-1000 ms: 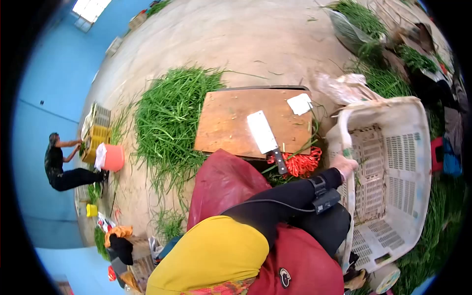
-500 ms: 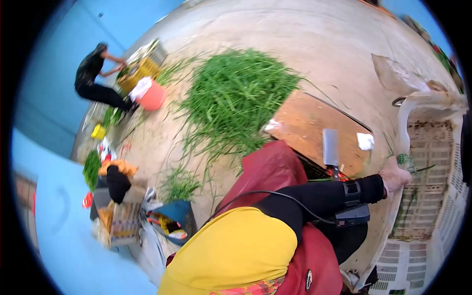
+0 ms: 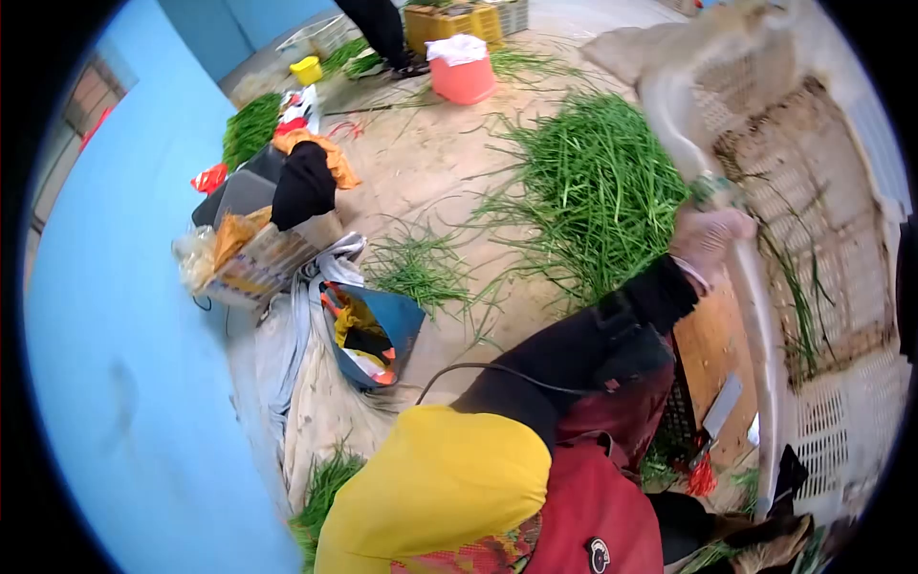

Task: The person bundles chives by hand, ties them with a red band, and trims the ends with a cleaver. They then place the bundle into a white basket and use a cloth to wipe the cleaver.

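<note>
My left hand (image 3: 710, 237), in a pale glove, is closed round the rim of a large white plastic crate (image 3: 757, 364). A green patch shows on the rim beside my fingers. The crate is tilted on its side toward me, with soil and a few green stalks (image 3: 798, 287) on its slotted inner face. At the lower right edge, my right hand (image 3: 770, 547) is near the crate's lower corner, dim and partly hidden. Below my left forearm lies a wooden board (image 3: 712, 349) with a cleaver (image 3: 722, 407) on it.
A big heap of long green leaves (image 3: 602, 191) lies on the floor beyond my arm. Farther off are a red bucket (image 3: 461, 78), a yellow crate (image 3: 440, 29) and another person's legs (image 3: 378, 29). On the left stand a filled box (image 3: 277, 258) and a blue bag (image 3: 406, 320).
My view has turned to the right. My left hand, still on the rim, has shifted up and left in view, and the crate now covers part of the board. The other person's upper body has left view.
</note>
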### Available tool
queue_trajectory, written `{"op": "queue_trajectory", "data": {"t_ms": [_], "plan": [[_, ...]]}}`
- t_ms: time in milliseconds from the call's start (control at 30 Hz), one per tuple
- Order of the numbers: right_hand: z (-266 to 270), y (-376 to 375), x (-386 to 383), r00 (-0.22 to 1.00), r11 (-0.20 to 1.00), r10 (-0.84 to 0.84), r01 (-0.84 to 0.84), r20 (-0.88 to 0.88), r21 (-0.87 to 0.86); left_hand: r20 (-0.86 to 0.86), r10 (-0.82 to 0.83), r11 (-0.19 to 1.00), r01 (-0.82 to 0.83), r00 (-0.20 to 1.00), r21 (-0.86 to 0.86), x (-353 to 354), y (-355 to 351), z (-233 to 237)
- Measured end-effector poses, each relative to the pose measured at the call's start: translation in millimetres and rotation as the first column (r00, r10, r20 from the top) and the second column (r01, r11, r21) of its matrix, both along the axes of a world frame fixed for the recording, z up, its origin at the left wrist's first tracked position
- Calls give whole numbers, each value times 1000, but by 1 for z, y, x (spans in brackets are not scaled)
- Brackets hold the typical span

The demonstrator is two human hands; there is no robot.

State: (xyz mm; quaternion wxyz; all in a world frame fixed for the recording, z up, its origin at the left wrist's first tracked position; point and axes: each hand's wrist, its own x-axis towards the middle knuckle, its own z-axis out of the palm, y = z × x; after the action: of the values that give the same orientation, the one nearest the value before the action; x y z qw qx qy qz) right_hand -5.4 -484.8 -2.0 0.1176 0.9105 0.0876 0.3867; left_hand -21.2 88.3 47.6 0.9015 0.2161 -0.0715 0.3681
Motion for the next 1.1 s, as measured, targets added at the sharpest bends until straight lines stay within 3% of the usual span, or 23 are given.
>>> {"op": "queue_trajectory", "data": {"t_ms": [33, 67, 100, 133, 167, 200, 233, 267, 300, 367, 467, 500, 567, 633, 767, 833, 900, 933, 967, 1067, 1100], "plan": [[2, 25, 22, 997, 996, 47, -51, -56, -70, -51, 49, 999, -49, 998, -7, -11, 26, -3], [9, 66, 30, 985, 950, 166, -146, -51, 277, -73, 59, 998, -59, 996, 7, -29, 49, -4], [8, 93, 49, 978, 953, 207, -195, -25, 231, -101, 102, 995, -100, 990, 20, -40, 71, -9], [-2, 101, 73, 953, 848, 300, -254, -28, 466, -208, 154, 988, -156, 966, 8, -50, 88, -10], [-7, 117, 84, 954, 878, 289, -229, -82, 420, -156, 145, 989, -150, 977, -15, -60, 106, -16], [3, 171, 78, 914, 568, 403, -215, -41, 794, -150, 175, 983, -181, 973, -31, -68, 120, -24], [2, 195, 87, 842, 83, 536, -129, 65, 988, -229, 230, 970, -242, 946, -26, -73, 132, -30], [24, 231, 75, 881, 72, 474, -40, 1, 997, -250, 238, 967, -252, 938, -23, -83, 140, -28], [12, 234, 89, 868, 128, 495, -98, 22, 987, -280, 293, 950, -312, 914, -23, -86, 147, -32], [-10, 241, 112, 827, -40, 554, -92, 99, 995, -347, 269, 945, -316, 898, -87, -93, 164, -45], [-8, 272, 113, 763, -43, 645, -19, 42, 999, -388, 317, 931, -362, 865, -45, -105, 174, -60], [6, 286, 101, 841, 70, 541, -11, -29, 997, -411, 305, 927, -366, 859, -77, -110, 169, -57], [3, 282, 114, 815, 247, 565, -16, -130, 969, -419, 298, 914, -383, 858, -132, -117, 172, -75], [3, 283, 117, 836, 287, 516, 35, -185, 957, -417, 393, 881, -465, 819, -82, -130, 168, -66], [0, 280, 112, 802, 195, 586, 1, -117, 981, -366, 401, 881, -463, 840, -95, -143, 165, -79], [2, 277, 116, 763, 221, 631, -5, -139, 975, -369, 413, 870, -480, 833, -109, -149, 163, -77], [3, 278, 117, 795, 191, 584, 65, -167, 979, -404, 389, 870, -474, 828, -134, -154, 160, -74], [18, 290, 102, 811, 323, 526, 89, -257, 942, -416, 393, 867, -481, 820, -129, -157, 158, -72], [17, 288, 101, 807, 328, 529, 89, -261, 940, -419, 396, 864, -486, 817, -132, -160, 156, -74], [9, 278, 111, 802, 284, 561, 47, -205, 958, -408, 403, 869, -483, 819, -110, -161, 155, -83], [3, 274, 115, 775, 189, 614, 42, -152, 981, -399, 404, 871, -479, 823, -105, -161, 155, -85]]}}
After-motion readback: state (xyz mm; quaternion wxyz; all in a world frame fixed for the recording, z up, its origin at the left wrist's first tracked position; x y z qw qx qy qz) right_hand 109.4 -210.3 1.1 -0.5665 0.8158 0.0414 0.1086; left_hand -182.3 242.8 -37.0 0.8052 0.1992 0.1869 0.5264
